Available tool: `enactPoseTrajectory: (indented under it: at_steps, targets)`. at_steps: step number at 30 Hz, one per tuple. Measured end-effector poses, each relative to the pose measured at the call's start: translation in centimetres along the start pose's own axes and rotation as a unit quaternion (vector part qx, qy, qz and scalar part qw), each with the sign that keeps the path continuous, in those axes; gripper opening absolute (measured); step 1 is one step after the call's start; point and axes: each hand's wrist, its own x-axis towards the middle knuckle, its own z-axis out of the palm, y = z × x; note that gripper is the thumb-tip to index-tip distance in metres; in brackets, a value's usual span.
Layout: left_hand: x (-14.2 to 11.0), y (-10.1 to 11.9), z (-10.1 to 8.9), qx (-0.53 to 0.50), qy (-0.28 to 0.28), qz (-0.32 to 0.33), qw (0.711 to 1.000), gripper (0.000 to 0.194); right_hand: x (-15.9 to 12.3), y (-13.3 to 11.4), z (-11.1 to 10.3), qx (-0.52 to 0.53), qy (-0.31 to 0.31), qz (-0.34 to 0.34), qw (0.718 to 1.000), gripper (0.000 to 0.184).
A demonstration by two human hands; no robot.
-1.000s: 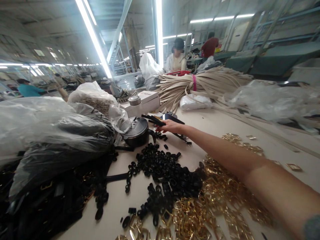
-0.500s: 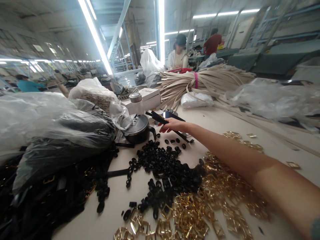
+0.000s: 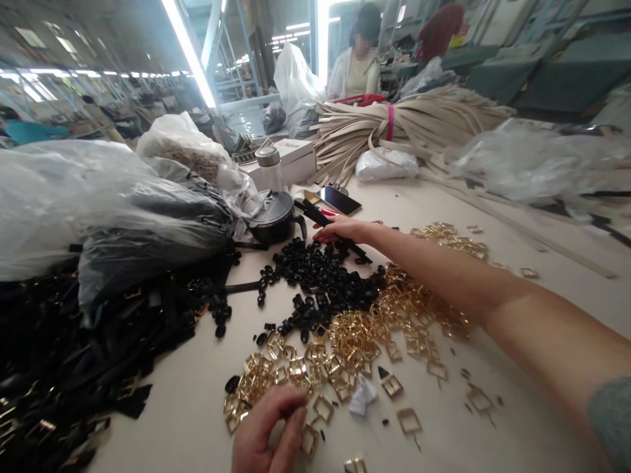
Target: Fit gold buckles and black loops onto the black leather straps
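Note:
My right hand (image 3: 345, 228) reaches far across the table, closed round several short black straps (image 3: 314, 214). Below it spreads a pile of small black strap loops (image 3: 325, 272). A heap of gold pin buckles (image 3: 352, 341) lies nearer to me. At the bottom of the view my left hand (image 3: 271, 427) is curled at the heap's near edge, thumb and forefinger drawn together. Beside its thumb is a gold buckle (image 3: 309, 440); whether the fingers hold anything is hidden. A crumpled white scrap (image 3: 362, 396) lies to the right of this hand.
Clear plastic bags (image 3: 148, 203) sit over black straps with buckles (image 3: 162, 322) on the left. A lidded black pot (image 3: 272, 220), a bottle (image 3: 269, 167), a white box (image 3: 296, 159) and a phone (image 3: 339, 200) stand or lie behind. Beige strips (image 3: 409, 125) are bundled at the back; a person (image 3: 359, 69) sits beyond.
My left hand has come into view at the bottom, by the buckles. The view has tipped downward. My right hand still holds the straps and now sits lower, closer to the black loops.

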Motion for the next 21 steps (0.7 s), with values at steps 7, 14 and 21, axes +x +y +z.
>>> enactPoseTrajectory:
  at_steps: [7, 14, 21]
  targets:
    - [0.8, 0.8, -1.5, -0.104, 0.06, -0.014, 0.993, 0.014, -4.1, 1.1, 3.9, 0.023, 0.01, -0.015, 1.0, 0.041]
    - [1.8, 0.2, -3.6, -0.185, 0.196, -0.038, 0.962, 0.022, -7.0, 0.9, 9.1, 0.024, -0.031, 0.042, 0.998, 0.037]
    - [2.8, -0.4, -4.5, -0.263, 0.218, -0.036, 0.939, 0.026, -9.2, 1.5, 12.9, 0.009, -0.07, 0.022, 0.997, 0.039]
